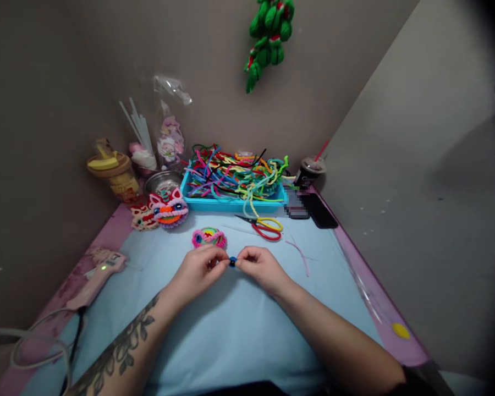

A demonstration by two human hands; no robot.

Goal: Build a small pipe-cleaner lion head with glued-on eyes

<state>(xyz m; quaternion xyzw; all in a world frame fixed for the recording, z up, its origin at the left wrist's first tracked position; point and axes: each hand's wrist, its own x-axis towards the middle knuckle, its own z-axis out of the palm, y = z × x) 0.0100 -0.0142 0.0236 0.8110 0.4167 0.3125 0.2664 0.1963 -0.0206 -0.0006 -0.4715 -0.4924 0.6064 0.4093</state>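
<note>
You have a small blue piece (232, 262) pinched between both hands, just in front of the pink-rimmed round craft (209, 237) on the light blue table (231, 330). It looks like a tight coil of fuzzy pipe cleaner, so expect it to be very light, soft on the surface, with a bendable wire core that keeps whatever shape you give it. Grip it by its edges with fingertips only; squeezing hard would likely flatten it. Your left hand (200, 269) has its fingers closed narrow on one side of it, your right hand (259, 266) closed narrow on the other. Beyond the round craft, to its right, lie red and yellow scissors (266, 227); farther back sits a blue tray (231, 203) heaped with coloured pipe cleaners (235, 173).
</note>
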